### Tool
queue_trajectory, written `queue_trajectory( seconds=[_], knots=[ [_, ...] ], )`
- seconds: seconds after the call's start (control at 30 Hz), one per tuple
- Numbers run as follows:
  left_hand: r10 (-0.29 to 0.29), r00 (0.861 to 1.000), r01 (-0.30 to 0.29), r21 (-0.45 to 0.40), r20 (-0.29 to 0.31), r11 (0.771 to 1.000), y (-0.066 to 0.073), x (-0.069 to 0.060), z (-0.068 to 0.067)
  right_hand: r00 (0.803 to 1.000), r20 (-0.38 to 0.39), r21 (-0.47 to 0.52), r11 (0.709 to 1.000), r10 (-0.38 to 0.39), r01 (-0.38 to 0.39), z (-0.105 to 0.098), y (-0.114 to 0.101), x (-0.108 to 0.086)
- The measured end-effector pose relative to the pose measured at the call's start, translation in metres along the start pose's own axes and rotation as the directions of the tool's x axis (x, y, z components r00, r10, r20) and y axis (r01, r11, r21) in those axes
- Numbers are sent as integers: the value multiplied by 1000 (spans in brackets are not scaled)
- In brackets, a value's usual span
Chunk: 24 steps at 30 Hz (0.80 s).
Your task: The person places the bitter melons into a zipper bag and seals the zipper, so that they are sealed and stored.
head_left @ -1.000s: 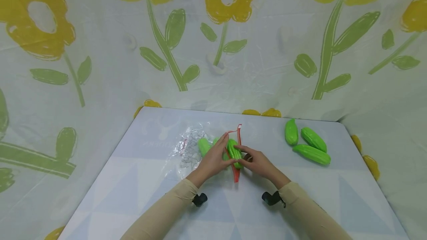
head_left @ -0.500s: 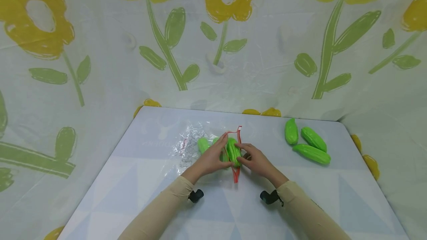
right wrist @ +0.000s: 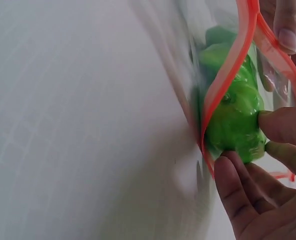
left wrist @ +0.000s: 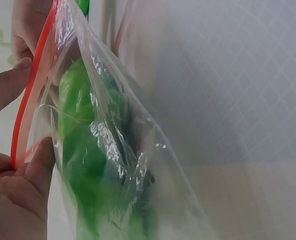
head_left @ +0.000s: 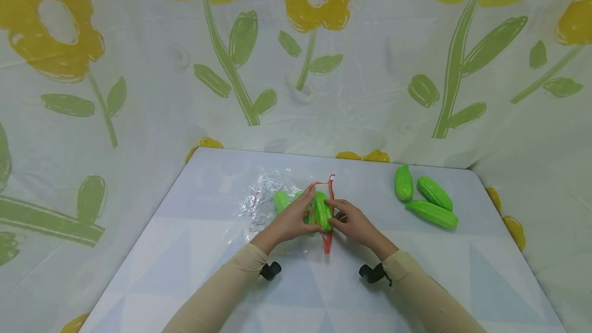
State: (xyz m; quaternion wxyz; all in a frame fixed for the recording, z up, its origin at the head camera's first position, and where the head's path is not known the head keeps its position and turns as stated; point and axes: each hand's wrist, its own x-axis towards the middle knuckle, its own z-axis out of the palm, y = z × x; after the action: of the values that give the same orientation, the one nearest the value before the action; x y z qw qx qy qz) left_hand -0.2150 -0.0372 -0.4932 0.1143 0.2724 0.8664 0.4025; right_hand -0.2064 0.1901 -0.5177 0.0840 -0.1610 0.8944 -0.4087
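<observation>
Near the middle of the table [head_left: 347, 299], a clear bag [head_left: 265, 200] lies with its red-edged mouth [head_left: 331, 188] spread toward the right, two green vegetables already inside. Over the last second the right hand [head_left: 355, 222] has edged leftward, and the third vegetable [head_left: 322, 208], upright in the opening, has shifted slightly with it, toward the left hand [head_left: 292, 221]. The shift is small, and suggests that the vegetable is being worked deeper past the rim; how far its hidden side has gone in cannot be told.

The left hand holds the bag's edge, its fingers long and together, the thumb set well apart. The right hand keeps the vegetable between thumb and fingertips, the gap only as wide as the vegetable itself.

Toward the far right, three loose vegetables [head_left: 433, 193] remain grouped as before, well apart from the bag, so this part of the work appears untouched.
</observation>
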Motion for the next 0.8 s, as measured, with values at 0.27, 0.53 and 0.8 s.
queue_trajectory(
  seconds=[0.27, 0.53, 0.8],
  knots=[
    [-1, 1000, 1, 2, -1, 1000, 1, 0, -1, 999, 19, 43, 998, 48, -48, 5, -9, 4],
    [0, 1000, 0, -7, 5, 1000, 3, -1, -2, 1000, 19, 20, 1000, 20, -20, 10, -6, 6],
    [-8, 1000, 8, -7, -1, 1000, 2, -2, -2, 1000, 24, 12, 1000, -1, 1, 11, -8, 5]
  ],
)
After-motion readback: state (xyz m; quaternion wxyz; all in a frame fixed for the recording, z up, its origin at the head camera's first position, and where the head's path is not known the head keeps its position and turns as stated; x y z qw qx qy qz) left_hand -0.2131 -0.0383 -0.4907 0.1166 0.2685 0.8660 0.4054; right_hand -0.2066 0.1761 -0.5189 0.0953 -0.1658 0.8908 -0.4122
